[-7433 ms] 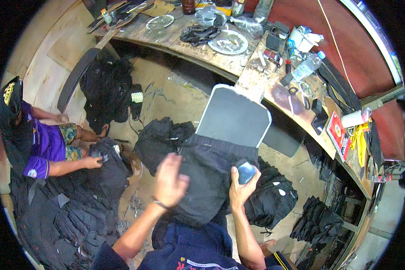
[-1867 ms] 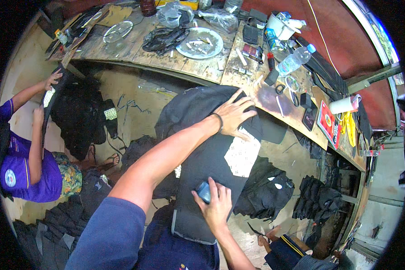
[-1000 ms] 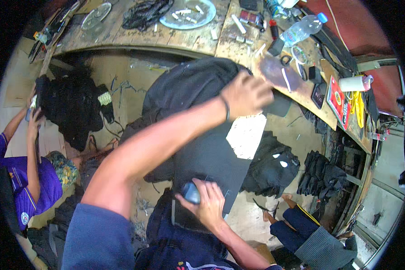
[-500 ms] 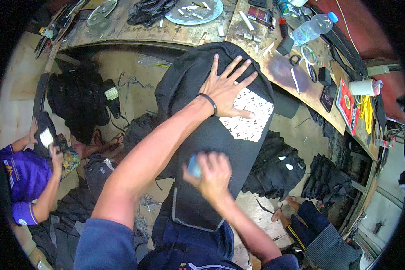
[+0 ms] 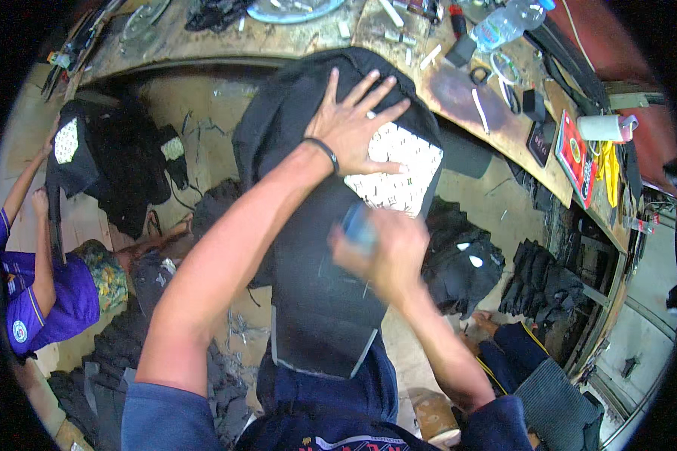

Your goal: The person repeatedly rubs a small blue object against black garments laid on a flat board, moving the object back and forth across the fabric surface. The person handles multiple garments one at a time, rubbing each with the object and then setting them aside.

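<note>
A black garment (image 5: 308, 263) lies stretched over a flat board before me, bunched at its far end. On its right side is a white printed patch (image 5: 421, 173) with small dark motifs. My left hand (image 5: 353, 124), fingers spread, presses flat on the cloth, its thumb lying over the patch. Just below the patch, my right hand (image 5: 395, 252) is closed around a small blue block (image 5: 359, 228). Motion smears that hand and the block, so the block's exact kind and whether it touches the cloth cannot be made out.
A wooden workbench (image 5: 459, 98) runs along the far side with a water bottle (image 5: 508, 28), a white mug (image 5: 600, 128) and a red booklet (image 5: 574, 158). Black garment piles (image 5: 462, 259) lie on the floor. At left, a person in purple (image 5: 53, 289) handles another patched black garment (image 5: 75, 169).
My right hand has moved up and right with the blue block, toward the patch. My left hand stays on the cloth. The person at left has raised their patched garment.
</note>
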`<move>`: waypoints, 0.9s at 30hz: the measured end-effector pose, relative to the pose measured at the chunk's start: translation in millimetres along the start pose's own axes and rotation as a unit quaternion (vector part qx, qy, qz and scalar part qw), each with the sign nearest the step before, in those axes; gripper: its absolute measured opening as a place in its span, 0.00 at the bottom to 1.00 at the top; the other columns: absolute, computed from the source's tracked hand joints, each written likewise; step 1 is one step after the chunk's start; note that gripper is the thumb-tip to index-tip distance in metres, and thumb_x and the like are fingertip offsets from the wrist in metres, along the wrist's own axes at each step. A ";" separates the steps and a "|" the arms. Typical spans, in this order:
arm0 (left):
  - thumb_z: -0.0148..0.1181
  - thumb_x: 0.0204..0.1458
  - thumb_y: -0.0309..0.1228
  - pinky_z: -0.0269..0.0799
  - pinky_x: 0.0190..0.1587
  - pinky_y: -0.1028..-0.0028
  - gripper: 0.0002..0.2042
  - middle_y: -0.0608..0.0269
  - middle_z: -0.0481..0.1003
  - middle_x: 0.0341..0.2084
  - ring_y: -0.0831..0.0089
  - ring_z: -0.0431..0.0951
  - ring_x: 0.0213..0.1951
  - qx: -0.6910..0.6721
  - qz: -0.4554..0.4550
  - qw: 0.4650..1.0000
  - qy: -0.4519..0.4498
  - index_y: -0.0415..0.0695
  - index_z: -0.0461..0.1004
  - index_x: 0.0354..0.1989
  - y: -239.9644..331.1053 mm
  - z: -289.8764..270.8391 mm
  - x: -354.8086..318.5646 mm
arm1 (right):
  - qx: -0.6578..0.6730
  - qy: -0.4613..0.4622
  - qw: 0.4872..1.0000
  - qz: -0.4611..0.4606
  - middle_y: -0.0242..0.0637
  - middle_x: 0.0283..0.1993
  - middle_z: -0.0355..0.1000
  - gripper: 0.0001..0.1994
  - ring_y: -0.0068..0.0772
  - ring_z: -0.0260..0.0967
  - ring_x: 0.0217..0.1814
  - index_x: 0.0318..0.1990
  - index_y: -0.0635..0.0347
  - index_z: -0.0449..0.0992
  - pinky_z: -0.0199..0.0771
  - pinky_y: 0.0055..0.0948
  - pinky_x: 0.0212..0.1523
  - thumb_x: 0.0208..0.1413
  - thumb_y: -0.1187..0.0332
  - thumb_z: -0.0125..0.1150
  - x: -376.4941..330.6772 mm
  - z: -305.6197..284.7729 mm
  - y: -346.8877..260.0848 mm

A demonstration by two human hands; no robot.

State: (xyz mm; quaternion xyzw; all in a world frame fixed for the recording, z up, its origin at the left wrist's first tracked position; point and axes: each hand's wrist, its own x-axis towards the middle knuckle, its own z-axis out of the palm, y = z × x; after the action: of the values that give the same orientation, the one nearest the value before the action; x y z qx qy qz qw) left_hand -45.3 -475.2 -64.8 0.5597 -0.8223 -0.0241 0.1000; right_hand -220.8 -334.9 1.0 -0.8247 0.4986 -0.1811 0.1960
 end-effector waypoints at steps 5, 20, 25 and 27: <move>0.58 0.47 0.81 0.29 0.78 0.24 0.55 0.54 0.51 0.84 0.50 0.45 0.84 -0.038 -0.002 0.999 0.002 0.64 0.61 0.82 0.1 -1.9 1.2 | 0.056 -0.037 0.995 -0.076 0.35 0.32 0.74 0.22 0.40 0.75 0.42 0.38 0.53 0.84 0.78 0.43 0.43 0.41 0.52 0.85 -63.5 4.7 -9.9; 0.67 0.44 0.77 0.42 0.80 0.36 0.53 0.51 0.60 0.78 0.50 0.51 0.82 -0.124 0.016 0.990 0.070 0.54 0.72 0.74 -8.4 3.1 0.1 | 0.036 0.087 0.995 0.030 0.42 0.38 0.79 0.26 0.47 0.76 0.37 0.39 0.61 0.81 0.80 0.44 0.40 0.43 0.51 0.87 -6.4 20.2 -22.9; 0.72 0.54 0.55 0.54 0.79 0.42 0.28 0.54 0.71 0.68 0.53 0.66 0.74 -0.165 0.093 0.973 0.129 0.54 0.79 0.59 3.7 3.5 -15.8 | 0.161 0.127 0.975 0.086 0.41 0.37 0.78 0.25 0.42 0.77 0.38 0.41 0.62 0.81 0.80 0.40 0.42 0.49 0.51 0.84 -35.5 9.4 -12.6; 0.73 0.55 0.51 0.55 0.79 0.45 0.25 0.54 0.73 0.64 0.53 0.68 0.72 -0.180 0.041 0.978 0.102 0.52 0.79 0.56 19.4 0.1 -38.7 | 0.179 0.208 0.946 0.172 0.40 0.36 0.78 0.24 0.39 0.76 0.37 0.42 0.64 0.80 0.79 0.38 0.43 0.53 0.51 0.82 -41.6 -10.5 13.4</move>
State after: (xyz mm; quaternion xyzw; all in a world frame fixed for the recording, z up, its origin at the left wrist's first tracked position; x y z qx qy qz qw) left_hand -49.3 -432.1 -67.3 0.4979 -0.8122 -0.1103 0.2834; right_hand -254.3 -305.0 -1.0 -0.6216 0.6221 -0.3987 0.2601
